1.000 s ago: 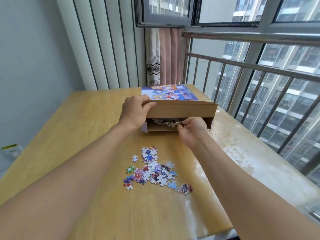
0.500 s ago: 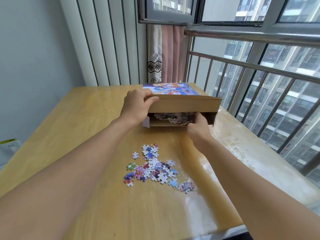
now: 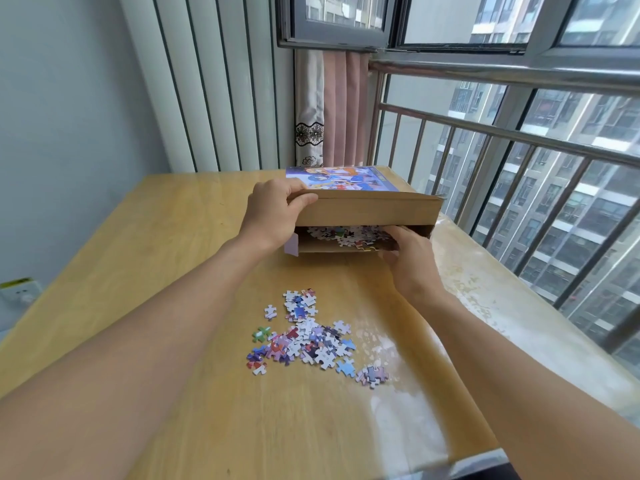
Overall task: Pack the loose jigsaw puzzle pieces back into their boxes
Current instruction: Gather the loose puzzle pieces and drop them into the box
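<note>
A light wooden table [image 3: 166, 271] carries it all, its right side glossy under window glare. At the far edge sits a cardboard puzzle box [image 3: 367, 211] with a cartoon picture on its lid, the near side raised. Nearer the middle, a heap of loose jigsaw pieces [image 3: 308, 336] lies scattered on the wood, well apart from the box.

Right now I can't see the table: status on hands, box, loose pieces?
Left hand holds lid up. Right hand at box mouth, grasp unclear. Loose pieces remain on table, unobstructed.
</note>
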A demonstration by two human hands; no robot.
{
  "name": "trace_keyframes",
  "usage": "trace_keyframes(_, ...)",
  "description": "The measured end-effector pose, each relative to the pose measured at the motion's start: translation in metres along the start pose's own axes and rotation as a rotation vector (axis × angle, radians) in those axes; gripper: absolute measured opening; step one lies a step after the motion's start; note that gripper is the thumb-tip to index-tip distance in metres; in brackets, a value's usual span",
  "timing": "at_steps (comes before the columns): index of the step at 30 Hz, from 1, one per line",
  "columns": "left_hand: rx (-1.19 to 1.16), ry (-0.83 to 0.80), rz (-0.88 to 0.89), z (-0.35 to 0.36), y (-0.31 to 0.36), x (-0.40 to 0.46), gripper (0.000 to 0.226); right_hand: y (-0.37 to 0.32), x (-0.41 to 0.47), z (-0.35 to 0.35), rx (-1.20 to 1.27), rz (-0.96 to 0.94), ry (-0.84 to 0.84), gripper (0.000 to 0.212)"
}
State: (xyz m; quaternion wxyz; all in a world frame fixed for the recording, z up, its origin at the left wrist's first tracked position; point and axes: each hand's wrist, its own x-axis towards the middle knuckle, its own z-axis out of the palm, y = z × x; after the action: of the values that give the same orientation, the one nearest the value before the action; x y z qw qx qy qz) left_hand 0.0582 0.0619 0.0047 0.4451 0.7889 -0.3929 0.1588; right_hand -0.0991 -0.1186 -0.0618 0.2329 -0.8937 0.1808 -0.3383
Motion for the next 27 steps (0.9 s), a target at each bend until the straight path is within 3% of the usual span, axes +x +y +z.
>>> trace_keyframes(4, 0.008, -0.003, -0.011, 0.002, -0.002, -0.001, 0.016, 0.007, -0.006, -0.008, -0.004, 0.016, 0.101, 0.036)
trace_keyframes(7, 0.000, -0.015, -0.025, 0.003, -0.005, -0.002, 0.016, 0.009, -0.010, -0.009, -0.087, 0.001, 0.070, 0.025)
trace_keyframes(12, -0.004, 0.010, -0.023, 0.004, -0.002, -0.002, 0.016, 0.005, -0.017, 0.000, -0.309, -0.159, -0.182, 0.035)
trace_keyframes(17, 0.009, 0.005, -0.013, 0.003, -0.001, -0.003, 0.016, -0.001, 0.000, 0.006, -0.418, -0.084, -0.440, 0.056)
trace_keyframes(20, 0.018, 0.000, -0.031, 0.001, -0.005, -0.005, 0.016, -0.008, -0.007, 0.003, -0.329, -0.071, -0.313, 0.054)
trace_keyframes(22, 0.021, 0.002, -0.041, 0.001, -0.009, -0.006, 0.016, -0.010, -0.023, 0.001, -0.322, -0.053, -0.184, 0.040)
trace_keyframes(25, 0.026, 0.010, -0.053, 0.002, -0.014, -0.009, 0.016, 0.001, -0.036, 0.001, -0.392, 0.047, -0.266, 0.028)
trace_keyframes(27, 0.033, 0.010, -0.056, 0.003, -0.014, -0.010, 0.017, 0.007, -0.036, 0.002, -0.339, 0.061, -0.358, 0.038)
